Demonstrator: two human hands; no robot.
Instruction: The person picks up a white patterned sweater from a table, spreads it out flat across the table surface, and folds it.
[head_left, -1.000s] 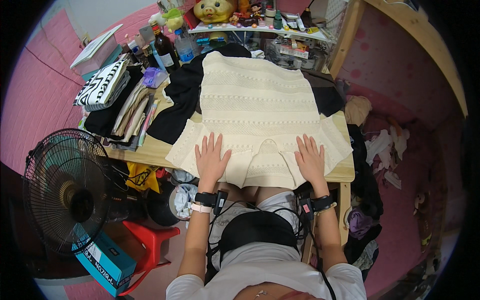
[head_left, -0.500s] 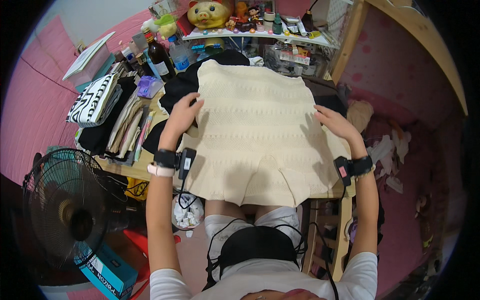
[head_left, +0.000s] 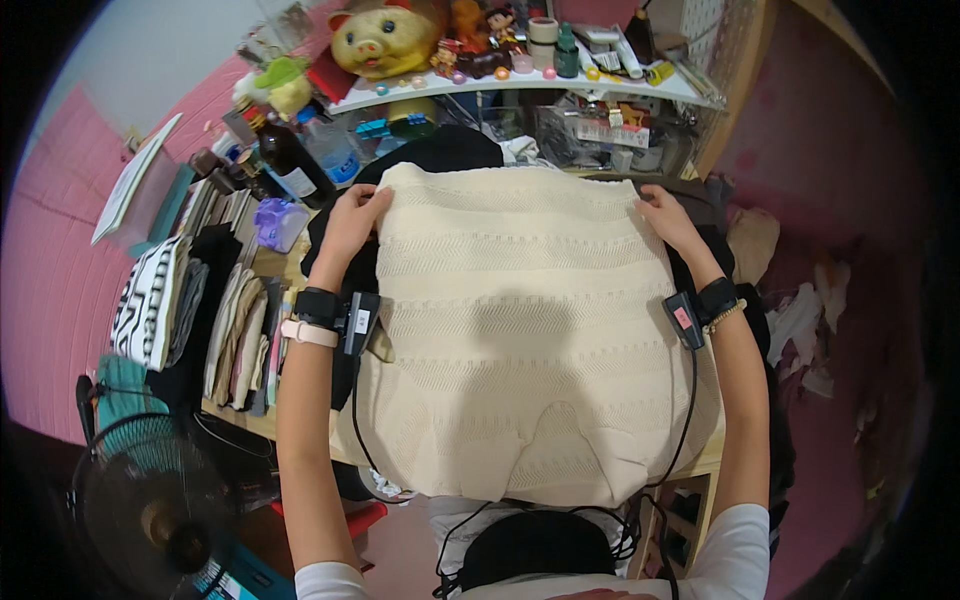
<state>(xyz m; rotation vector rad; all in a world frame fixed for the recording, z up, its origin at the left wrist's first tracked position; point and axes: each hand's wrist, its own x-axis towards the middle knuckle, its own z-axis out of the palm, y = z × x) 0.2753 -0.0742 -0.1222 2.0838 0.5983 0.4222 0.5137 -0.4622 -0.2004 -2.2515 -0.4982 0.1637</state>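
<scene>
A cream knitted top (head_left: 525, 270) with openwork bands lies spread out in front of me, its near edge hanging over the table's front edge. Two folded flaps of the same knit show near its lower middle. My left hand (head_left: 352, 222) is closed at the top's far left corner, thumb and fingers pinching the edge. At the far right corner, my right hand (head_left: 672, 218) pinches the edge in the same way. Each wrist wears a black strapped device with a cable.
Folded clothes (head_left: 235, 335) are stacked on the left, near a purple pack (head_left: 280, 223) and a dark bottle (head_left: 290, 160). Black fabric (head_left: 440, 150) lies behind the top. A white shelf (head_left: 450, 92) carries a golden piggy bank (head_left: 385, 42). A fan (head_left: 150, 510) stands lower left.
Both hands have moved from beside the knit top to its far corners and closed on the edge. The far edge looks straighter, and the whole view has shifted closer.
</scene>
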